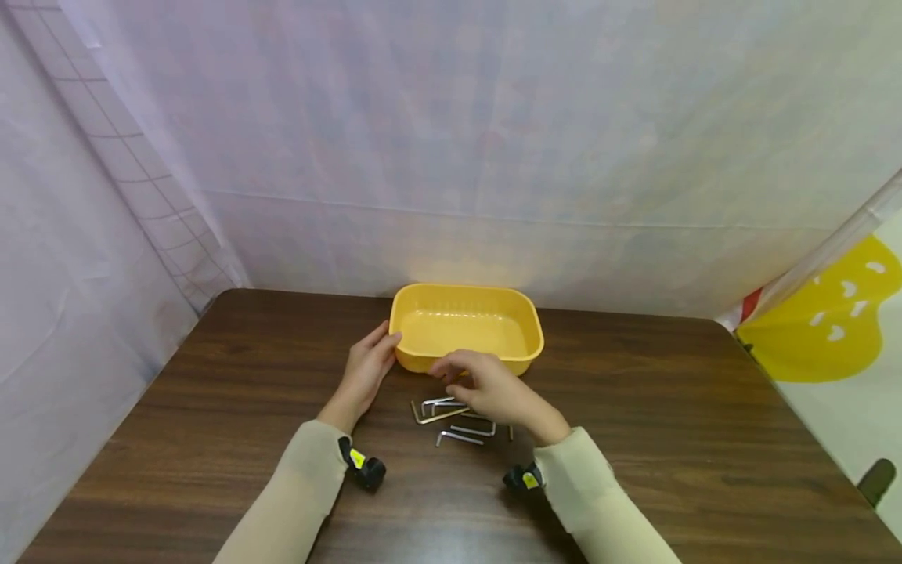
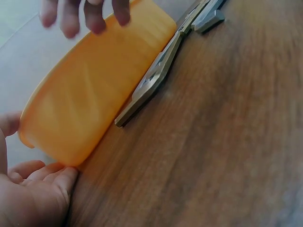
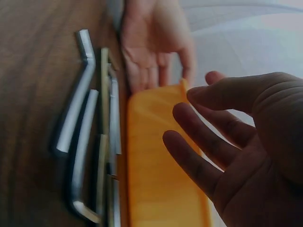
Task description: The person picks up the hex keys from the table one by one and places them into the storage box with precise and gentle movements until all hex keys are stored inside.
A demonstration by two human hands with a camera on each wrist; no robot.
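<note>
Left hand (image 1: 366, 368) rests open against the yellow tub (image 1: 467, 327); right hand (image 1: 486, 385) hovers relaxed, seemingly empty, over the hex keys (image 1: 454, 419). Pinch one key cleanly, steadying the tub.

The tub (image 1: 467, 325) sits on the desk (image 1: 211, 407) ahead of me. My left hand (image 1: 368, 368) rests against its left corner; the hex keys (image 1: 451, 419) lie just before it, under my right hand (image 1: 486, 388).

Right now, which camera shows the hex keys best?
The right wrist view: the hex keys fill its left side, lying along the tub. The head view shows them small, partly under the right hand. The left wrist view catches only a few, blurred.
</note>
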